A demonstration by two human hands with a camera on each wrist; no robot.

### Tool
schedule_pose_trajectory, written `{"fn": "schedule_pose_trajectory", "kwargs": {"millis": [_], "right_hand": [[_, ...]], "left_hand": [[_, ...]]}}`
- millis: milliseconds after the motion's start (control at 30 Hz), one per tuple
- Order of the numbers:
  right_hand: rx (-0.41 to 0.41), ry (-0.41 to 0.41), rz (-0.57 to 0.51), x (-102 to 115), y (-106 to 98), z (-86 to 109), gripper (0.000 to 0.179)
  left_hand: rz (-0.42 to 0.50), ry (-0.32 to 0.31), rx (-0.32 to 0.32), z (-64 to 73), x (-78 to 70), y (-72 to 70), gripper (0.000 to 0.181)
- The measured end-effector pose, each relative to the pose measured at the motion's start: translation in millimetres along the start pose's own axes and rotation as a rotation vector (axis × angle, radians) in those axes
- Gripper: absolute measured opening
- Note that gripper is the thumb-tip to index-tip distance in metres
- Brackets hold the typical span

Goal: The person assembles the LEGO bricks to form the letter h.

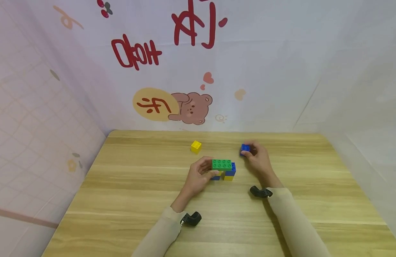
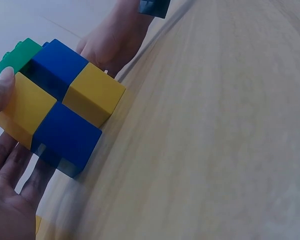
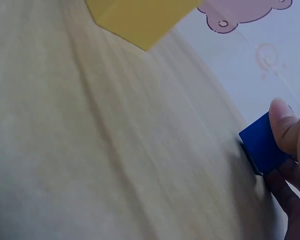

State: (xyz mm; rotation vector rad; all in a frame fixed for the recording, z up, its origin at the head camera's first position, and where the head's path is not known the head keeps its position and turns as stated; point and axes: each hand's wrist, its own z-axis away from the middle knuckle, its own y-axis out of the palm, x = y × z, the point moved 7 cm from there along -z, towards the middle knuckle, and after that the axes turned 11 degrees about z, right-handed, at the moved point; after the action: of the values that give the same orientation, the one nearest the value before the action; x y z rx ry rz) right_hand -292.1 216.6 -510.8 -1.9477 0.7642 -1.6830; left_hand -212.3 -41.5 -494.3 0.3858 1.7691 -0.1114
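Observation:
At the middle of the table, my left hand (image 1: pixel 195 177) grips a small structure of toy building bricks. A long green brick (image 1: pixel 221 164) lies across its top. Under it, one column has a yellow brick (image 2: pixel 26 106) over a blue brick (image 2: pixel 67 136); the other has a blue brick (image 2: pixel 58 64) over a yellow brick (image 2: pixel 95 94). The left thumb presses the upper yellow brick, with the fingers round the far side. Farther back on the right, my right hand (image 1: pixel 261 162) pinches a separate blue brick (image 3: pixel 262 142) between thumb and fingers, at the tabletop.
A loose yellow brick (image 1: pixel 196 147) sits toward the table's back, left of the right hand. The wooden table (image 1: pixel 127 185) meets a printed cloth backdrop (image 1: pixel 265 71) behind, with pale walls at both sides. A black camera mount is on each wrist.

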Motion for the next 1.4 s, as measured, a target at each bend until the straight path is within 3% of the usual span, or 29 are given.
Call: {"fn": "schedule_pose_trajectory", "kwargs": {"millis": [833,1400], "right_hand": [[-0.004,-0.153,0.01,15,1,20.3,0.026],[0.013,-0.179,-0.048,40,-1,30.5,0.021]], "left_hand": [[0.022,0.009,-0.014,-1.8,-1.2,1.6,0.036],[0.034,0.005,-0.01,-3.7,1.4,-0.3,0.037]]}}
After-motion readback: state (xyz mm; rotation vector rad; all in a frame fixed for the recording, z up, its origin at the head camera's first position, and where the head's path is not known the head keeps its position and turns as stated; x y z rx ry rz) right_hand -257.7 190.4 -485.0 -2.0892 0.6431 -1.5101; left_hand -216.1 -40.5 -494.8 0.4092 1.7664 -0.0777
